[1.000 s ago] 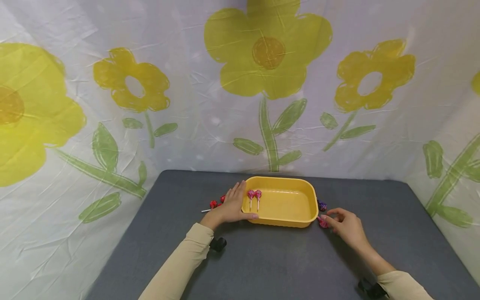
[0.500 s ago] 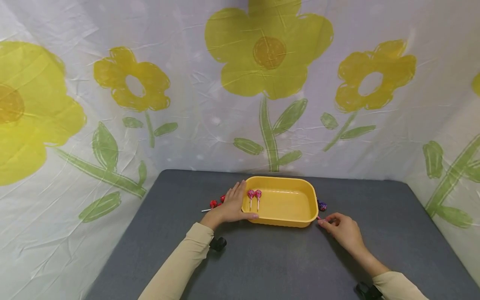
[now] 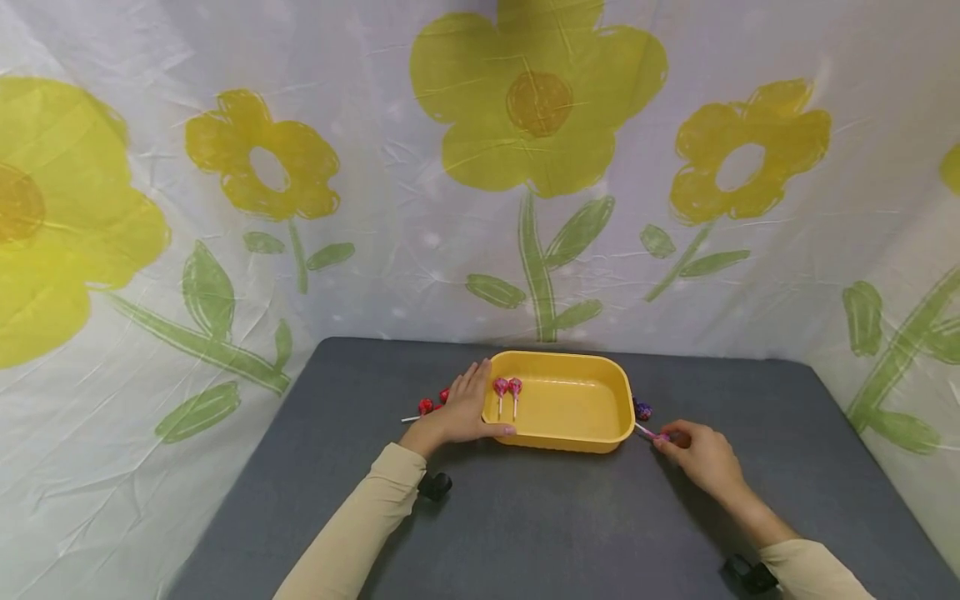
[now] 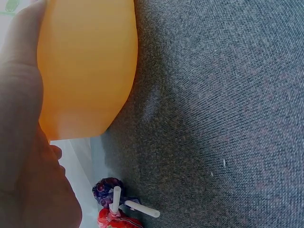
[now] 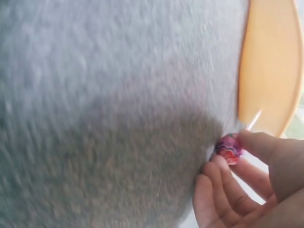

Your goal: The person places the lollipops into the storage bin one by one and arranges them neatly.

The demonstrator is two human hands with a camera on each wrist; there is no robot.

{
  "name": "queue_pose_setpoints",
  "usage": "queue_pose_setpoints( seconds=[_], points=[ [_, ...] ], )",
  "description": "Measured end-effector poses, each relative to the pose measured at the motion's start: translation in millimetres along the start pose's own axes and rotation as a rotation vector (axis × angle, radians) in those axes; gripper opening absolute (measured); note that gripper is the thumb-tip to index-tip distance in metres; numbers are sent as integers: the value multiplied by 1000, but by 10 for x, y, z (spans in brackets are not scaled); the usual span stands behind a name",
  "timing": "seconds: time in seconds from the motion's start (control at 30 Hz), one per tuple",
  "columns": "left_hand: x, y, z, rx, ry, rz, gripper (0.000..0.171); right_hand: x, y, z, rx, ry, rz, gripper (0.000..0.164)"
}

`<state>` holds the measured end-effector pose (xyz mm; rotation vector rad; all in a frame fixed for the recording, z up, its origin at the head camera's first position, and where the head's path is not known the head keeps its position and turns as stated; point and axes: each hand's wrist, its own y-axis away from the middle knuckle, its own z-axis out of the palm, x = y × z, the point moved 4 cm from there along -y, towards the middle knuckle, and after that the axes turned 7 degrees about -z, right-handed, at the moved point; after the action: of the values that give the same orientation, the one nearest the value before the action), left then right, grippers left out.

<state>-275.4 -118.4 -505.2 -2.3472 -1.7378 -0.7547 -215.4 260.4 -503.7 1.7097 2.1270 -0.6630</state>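
A yellow plastic tub (image 3: 570,392) stands on the grey table, with two pink-wrapped lollipops (image 3: 501,387) side by side at its left end. My left hand (image 3: 467,412) rests against the tub's left front corner, fingers extended along the left side and thumb along the front rim. Beside the tub's right front corner, my right hand (image 3: 701,454) pinches a pink and purple lollipop (image 5: 230,148) by its wrapped head between thumb and fingers. Its white stick (image 3: 643,430) points toward the tub.
Red lollipops (image 3: 426,407) lie left of the tub, partly hidden by my left hand. A dark purple lollipop (image 3: 642,411) lies by the tub's right side. Behind the table (image 3: 540,525) hangs a flowered sheet (image 3: 375,208).
My right hand has closed its fingers on the pink and purple lollipop and moved it slightly right, so more of its stick shows. The left hand and tub keep their place.
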Motion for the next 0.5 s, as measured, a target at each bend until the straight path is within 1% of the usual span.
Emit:
queue_pose_setpoints(
  seconds=[0.2, 0.33, 0.5],
  points=[
    [3, 3, -3, -1, -6, -3, 127, 44, -37, -52, -12, 27, -25, 27],
    [5, 6, 1, 0, -4, -4, 126, 44, -70, -85, 1, 68, -98, 23],
    [1, 1, 2, 1, 0, 2, 126, 26, -101, -100, 11, 58, -198, 21]
  ],
)
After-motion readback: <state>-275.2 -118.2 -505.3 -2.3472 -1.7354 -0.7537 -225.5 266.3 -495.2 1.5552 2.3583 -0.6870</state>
